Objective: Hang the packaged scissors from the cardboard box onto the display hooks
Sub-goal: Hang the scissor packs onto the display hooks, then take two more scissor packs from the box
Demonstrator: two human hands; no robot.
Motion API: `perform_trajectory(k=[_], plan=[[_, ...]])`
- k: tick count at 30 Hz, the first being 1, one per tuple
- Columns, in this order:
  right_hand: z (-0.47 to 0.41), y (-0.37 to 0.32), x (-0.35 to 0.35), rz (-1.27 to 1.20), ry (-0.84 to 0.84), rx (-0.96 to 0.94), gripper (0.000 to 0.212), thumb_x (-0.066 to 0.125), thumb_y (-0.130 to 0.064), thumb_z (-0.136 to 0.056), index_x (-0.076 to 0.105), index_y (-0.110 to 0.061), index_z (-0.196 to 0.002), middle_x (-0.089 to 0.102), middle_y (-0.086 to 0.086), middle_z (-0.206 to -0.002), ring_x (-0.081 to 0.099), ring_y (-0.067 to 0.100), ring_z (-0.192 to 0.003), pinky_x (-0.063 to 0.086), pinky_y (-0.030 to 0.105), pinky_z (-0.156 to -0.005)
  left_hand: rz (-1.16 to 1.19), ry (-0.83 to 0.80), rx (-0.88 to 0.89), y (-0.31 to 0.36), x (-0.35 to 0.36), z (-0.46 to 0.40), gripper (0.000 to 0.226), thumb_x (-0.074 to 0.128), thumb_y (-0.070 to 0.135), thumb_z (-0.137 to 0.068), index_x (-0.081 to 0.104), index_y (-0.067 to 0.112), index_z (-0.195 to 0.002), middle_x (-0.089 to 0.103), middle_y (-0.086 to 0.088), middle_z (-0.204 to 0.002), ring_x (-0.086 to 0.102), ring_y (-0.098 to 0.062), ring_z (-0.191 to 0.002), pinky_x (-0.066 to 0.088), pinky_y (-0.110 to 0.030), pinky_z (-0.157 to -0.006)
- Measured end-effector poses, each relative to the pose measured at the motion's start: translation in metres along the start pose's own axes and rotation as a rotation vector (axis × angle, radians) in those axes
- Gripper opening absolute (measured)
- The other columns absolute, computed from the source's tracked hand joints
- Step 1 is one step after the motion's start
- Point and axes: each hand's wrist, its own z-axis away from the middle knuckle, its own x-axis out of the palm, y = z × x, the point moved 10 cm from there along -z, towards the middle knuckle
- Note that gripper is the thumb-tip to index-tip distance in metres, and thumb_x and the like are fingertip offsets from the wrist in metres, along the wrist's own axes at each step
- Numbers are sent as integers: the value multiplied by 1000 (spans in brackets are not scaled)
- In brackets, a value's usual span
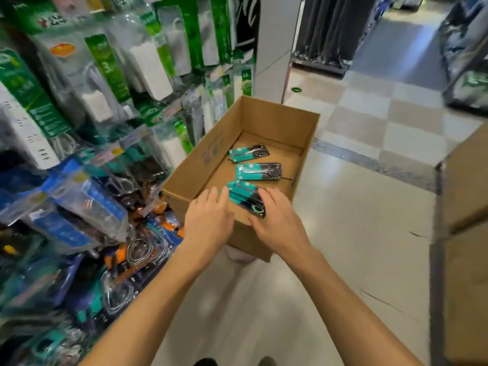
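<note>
On the left, the display rack was crowded with hanging packets, its hooks hidden behind them. The left hand, fingers nearly straight, touched a stack of packaged scissors at the near end of the cardboard box, while the right hand curled round it. Two further packs lay beyond, unhung, so much seemingly remained. Another carton stood far right.

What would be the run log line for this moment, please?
phase: picking | both hands on nearest scissors pack stack in cardboard box | two packs lie farther | hung: none visible
</note>
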Motion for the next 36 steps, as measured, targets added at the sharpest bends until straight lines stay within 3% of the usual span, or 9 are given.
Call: perform_trajectory(k=[4,10,21,26,32,36], plan=[[-9,53,-30,37,13,-5,54,60,-37,-87,47,-14,-134,52,5,-134,45,22,-125,37,34,-110,-7,-24,-22,39,20,-35,63,54,41,-90,37,15,-145,50,-9,-141,48,-27,-129,43,-39,-100],[-41,86,-26,41,-61,-57,57,62,-35,-89,43,-15,-139,47,3,-141,40,20,-131,32,32,-112,-20,-83,-90,61,43,-65,59,50,44,-90,40,20,-142,57,-2,-134,52,-23,-124,49,-37,-91],[-118,126,17,82,-224,-143,58,60,-37,-90,41,-15,-140,44,5,-144,37,23,-134,32,36,-113,-103,-286,-204,66,109,-135,57,49,47,-92,38,21,-141,56,-6,-132,51,-26,-123,44,-37,-94],[-173,147,39,170,-318,-278,58,61,-36,-88,46,-9,-136,48,12,-139,41,32,-133,32,40,-114,-93,-359,-295,55,148,-174,57,46,47,-94,34,20,-143,51,-5,-136,47,-26,-128,41,-37,-97],[-229,159,83,210,-545,-382,63,54,-44,-93,34,-16,-145,35,9,-152,28,28,-142,25,40,-119,-41,-415,-429,38,177,-200,57,43,45,-96,31,21,-146,46,-4,-143,37,-26,-135,38,-38,-101],[-257,164,104,241,-627,-448,60,50,-43,-92,35,-15,-142,40,9,-147,33,26,-137,28,38,-117,63,-445,-489,32,191,-202,61,44,39,-96,24,22,-151,41,-5,-148,36,-27,-138,36,-38,-106]])
